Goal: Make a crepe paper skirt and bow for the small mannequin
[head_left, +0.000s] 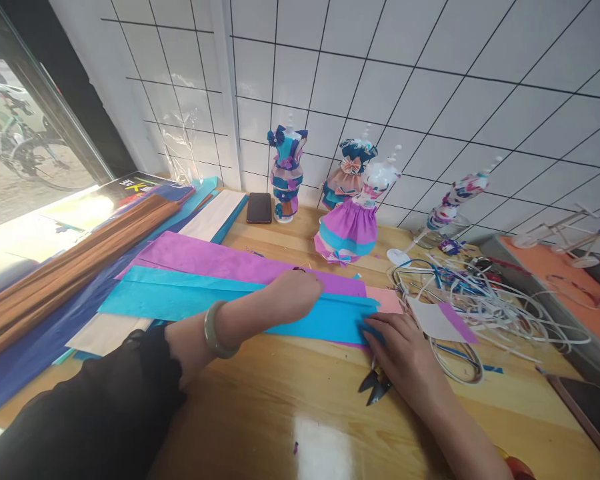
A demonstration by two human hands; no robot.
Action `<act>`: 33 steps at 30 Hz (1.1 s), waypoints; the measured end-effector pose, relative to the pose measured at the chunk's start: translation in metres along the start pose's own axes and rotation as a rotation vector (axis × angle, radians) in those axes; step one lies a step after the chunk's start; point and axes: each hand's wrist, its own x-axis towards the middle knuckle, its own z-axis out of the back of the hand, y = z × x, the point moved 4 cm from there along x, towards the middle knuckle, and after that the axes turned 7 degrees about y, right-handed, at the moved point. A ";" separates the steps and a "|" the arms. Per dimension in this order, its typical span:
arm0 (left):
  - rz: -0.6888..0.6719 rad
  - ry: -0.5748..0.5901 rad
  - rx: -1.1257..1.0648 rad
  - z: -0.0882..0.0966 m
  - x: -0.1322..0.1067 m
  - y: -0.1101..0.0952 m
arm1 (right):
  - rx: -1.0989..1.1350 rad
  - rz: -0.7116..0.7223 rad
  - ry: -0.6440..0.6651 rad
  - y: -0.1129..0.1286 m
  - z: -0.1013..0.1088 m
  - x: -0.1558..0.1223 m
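Note:
A bright blue strip [175, 291] of thin, paper-like material lies over a purple strip [200, 257] on the wooden table. My left hand [297, 293], with a pale bangle at its wrist, is curled closed above both strips near their right half. Its fingertips are turned away, and whatever they grip is hidden. At the right end of the blue strip, my right hand [403, 340] rests with its fingers laid out over the edge. Scissors [375, 388] show their open dark blades just below that palm; their handles are hidden.
Brown folded sheets [75, 267] lie at left beside a dark phone [259, 208]. Dressed miniature mannequins [347, 230] stand along the tiled wall. Tangled white cords [510, 307] spread at right, near a pale card [437, 320]. A dark-screened device [587, 407] sits at the right edge.

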 end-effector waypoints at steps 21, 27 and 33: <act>-0.007 0.084 -0.294 0.000 0.005 0.028 | 0.233 -0.196 -0.074 -0.002 0.003 0.000; -0.139 0.146 -0.420 0.030 -0.008 0.014 | 0.723 -0.659 -0.333 -0.023 0.006 -0.011; -0.187 0.223 -0.498 0.041 -0.012 0.004 | 1.093 -0.706 -0.109 -0.022 0.000 -0.011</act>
